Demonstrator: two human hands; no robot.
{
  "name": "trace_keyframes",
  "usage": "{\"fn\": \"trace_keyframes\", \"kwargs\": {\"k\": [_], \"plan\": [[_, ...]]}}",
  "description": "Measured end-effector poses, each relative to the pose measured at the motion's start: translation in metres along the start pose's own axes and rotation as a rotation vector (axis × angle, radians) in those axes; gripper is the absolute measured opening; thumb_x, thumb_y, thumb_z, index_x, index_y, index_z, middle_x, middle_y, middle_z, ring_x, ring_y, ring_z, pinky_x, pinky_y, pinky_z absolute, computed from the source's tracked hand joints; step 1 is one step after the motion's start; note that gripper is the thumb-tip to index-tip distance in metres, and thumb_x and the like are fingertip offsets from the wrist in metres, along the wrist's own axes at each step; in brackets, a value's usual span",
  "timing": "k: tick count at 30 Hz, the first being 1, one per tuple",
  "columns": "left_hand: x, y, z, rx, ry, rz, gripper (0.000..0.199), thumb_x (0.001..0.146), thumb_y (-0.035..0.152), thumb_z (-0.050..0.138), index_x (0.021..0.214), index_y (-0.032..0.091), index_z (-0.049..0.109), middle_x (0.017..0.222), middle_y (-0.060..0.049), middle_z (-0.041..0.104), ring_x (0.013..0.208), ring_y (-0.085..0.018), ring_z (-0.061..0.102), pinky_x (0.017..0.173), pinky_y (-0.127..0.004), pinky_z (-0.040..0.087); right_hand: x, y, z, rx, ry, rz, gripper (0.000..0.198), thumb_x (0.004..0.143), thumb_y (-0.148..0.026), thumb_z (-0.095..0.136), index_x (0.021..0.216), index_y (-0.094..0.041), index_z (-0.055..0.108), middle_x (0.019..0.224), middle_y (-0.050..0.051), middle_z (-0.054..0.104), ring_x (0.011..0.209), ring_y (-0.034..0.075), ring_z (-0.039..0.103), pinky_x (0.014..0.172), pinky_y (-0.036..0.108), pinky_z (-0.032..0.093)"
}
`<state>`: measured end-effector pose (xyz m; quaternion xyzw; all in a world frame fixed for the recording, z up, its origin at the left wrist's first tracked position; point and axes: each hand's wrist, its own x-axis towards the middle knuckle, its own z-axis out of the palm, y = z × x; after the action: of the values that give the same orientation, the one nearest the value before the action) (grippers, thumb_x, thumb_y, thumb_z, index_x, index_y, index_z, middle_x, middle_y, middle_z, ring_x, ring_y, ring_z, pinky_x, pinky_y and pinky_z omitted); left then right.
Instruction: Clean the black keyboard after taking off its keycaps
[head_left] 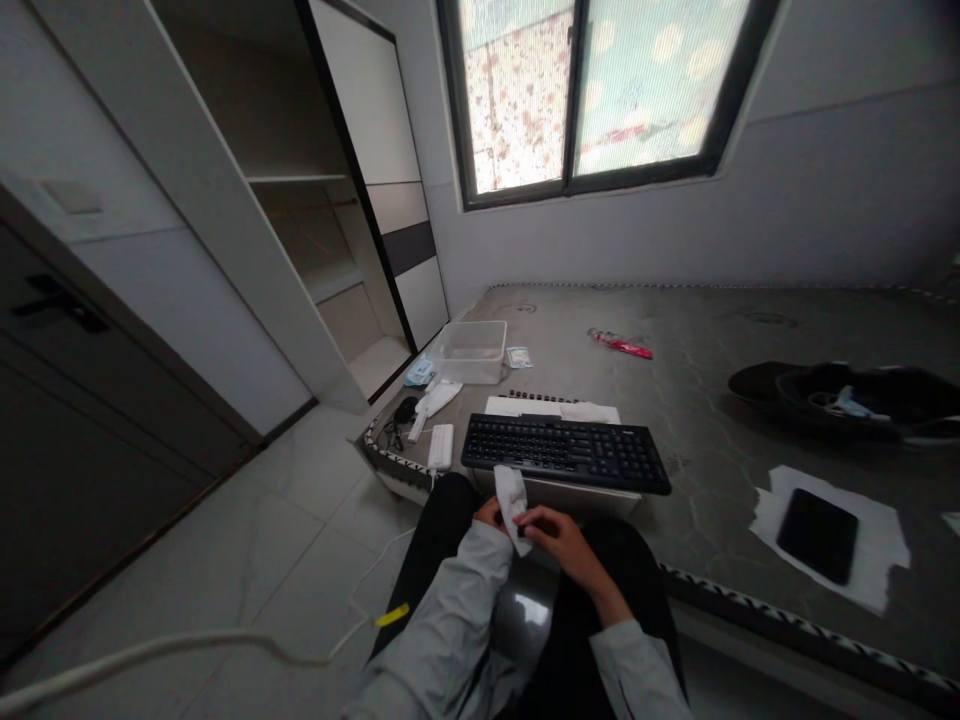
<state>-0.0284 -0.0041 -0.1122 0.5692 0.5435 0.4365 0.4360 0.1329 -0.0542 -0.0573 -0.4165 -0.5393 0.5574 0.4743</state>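
Observation:
A white wipe (513, 503) stands crumpled between both hands over my lap. My left hand (489, 515) grips its lower left side. My right hand (559, 535) pinches its lower right part with thumb and fingers; a small dark thing shows at the fingertips, too small to make out. Just beyond the hands a black keyboard (566, 453) lies at the front edge of a grey mattress (697, 400), on top of white paper sheets (551, 408).
On the mattress: a clear plastic box (472, 350), a red packet (621, 345), a white charger block (441, 446), a black phone (817, 534) on white paper, dark clothing (847, 398) at right. A white cable (187, 645) crosses the tiled floor at left, by an open wardrobe (300, 200).

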Motion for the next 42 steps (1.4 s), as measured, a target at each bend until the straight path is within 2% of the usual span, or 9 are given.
{"fn": "trace_keyframes", "kwargs": {"k": [3,9,14,17,26,31,34,38,42], "plan": [[0.003,-0.004,-0.004,0.122,0.037,0.164,0.032,0.065,0.021,0.073,0.095,0.011,0.078,0.096,-0.013,0.076,0.09,-0.029,0.071,0.079,-0.038,0.058,0.003,0.004,-0.004,0.04,-0.032,0.002,0.035,0.074,-0.055,0.076,0.086,-0.023,0.076,0.096,0.009,0.077,0.097,0.027,0.069,0.092,0.041,0.052],[0.004,-0.006,-0.013,0.298,0.095,0.355,0.027,0.071,0.02,0.066,0.095,0.019,0.078,0.098,-0.008,0.07,0.087,-0.023,0.069,0.076,-0.036,0.059,0.013,0.016,-0.018,0.099,0.218,-0.038,0.038,0.071,-0.059,0.077,0.081,-0.023,0.075,0.124,0.011,0.069,0.118,0.029,0.061,0.102,0.043,0.047],[-0.008,0.008,-0.008,0.391,0.056,0.443,0.033,0.086,0.021,0.052,0.113,0.02,0.072,0.108,-0.009,0.064,0.085,-0.019,0.067,0.078,-0.035,0.058,0.015,0.016,-0.014,0.12,0.121,0.034,0.038,0.069,-0.057,0.079,0.082,-0.022,0.074,0.118,0.01,0.071,0.114,0.029,0.063,0.098,0.04,0.049],[-0.014,0.015,0.0,0.326,0.044,0.487,0.032,0.091,0.024,0.047,0.115,0.018,0.068,0.114,-0.01,0.059,0.092,-0.019,0.066,0.085,-0.035,0.057,0.016,0.016,-0.009,0.115,0.112,0.078,0.041,0.069,-0.06,0.078,0.084,-0.022,0.072,0.099,0.007,0.074,0.096,0.025,0.067,0.089,0.037,0.052],[-0.013,0.016,-0.001,0.258,0.093,0.457,0.03,0.093,0.028,0.045,0.107,0.014,0.068,0.112,-0.014,0.058,0.096,-0.023,0.065,0.087,-0.04,0.055,0.021,0.025,-0.013,0.102,0.26,0.088,0.048,0.063,-0.065,0.08,0.078,-0.021,0.068,0.082,0.003,0.072,0.083,0.023,0.067,0.082,0.035,0.052],[-0.017,0.028,-0.006,0.251,0.047,0.535,0.03,0.093,0.031,0.048,0.107,0.016,0.07,0.112,-0.013,0.06,0.1,-0.024,0.065,0.088,-0.039,0.056,0.022,0.026,-0.014,0.091,0.306,0.021,0.045,0.067,-0.062,0.079,0.078,-0.02,0.071,0.104,0.01,0.075,0.101,0.027,0.066,0.093,0.04,0.051],[-0.018,0.027,-0.001,0.307,0.016,0.554,0.027,0.091,0.026,0.051,0.105,0.018,0.072,0.109,-0.011,0.062,0.095,-0.021,0.066,0.085,-0.037,0.058,0.02,0.025,-0.014,0.076,0.373,0.008,0.045,0.064,-0.062,0.08,0.078,-0.02,0.072,0.092,0.008,0.075,0.091,0.026,0.067,0.086,0.038,0.052],[-0.013,0.013,0.004,0.379,-0.008,0.531,0.027,0.086,0.023,0.057,0.108,0.019,0.074,0.11,-0.011,0.067,0.092,-0.02,0.069,0.084,-0.037,0.06,0.018,0.024,-0.013,0.049,0.323,0.046,0.047,0.064,-0.062,0.08,0.081,-0.018,0.074,0.083,0.007,0.076,0.079,0.024,0.067,0.076,0.035,0.052],[-0.008,0.003,0.0,0.356,-0.114,0.51,0.032,0.091,0.03,0.053,0.116,0.022,0.073,0.108,-0.011,0.074,0.1,-0.024,0.072,0.088,-0.039,0.062,0.015,0.022,-0.012,-0.031,0.259,0.046,0.039,0.071,-0.055,0.077,0.084,-0.019,0.076,0.087,0.007,0.077,0.085,0.025,0.067,0.081,0.035,0.05]]}}
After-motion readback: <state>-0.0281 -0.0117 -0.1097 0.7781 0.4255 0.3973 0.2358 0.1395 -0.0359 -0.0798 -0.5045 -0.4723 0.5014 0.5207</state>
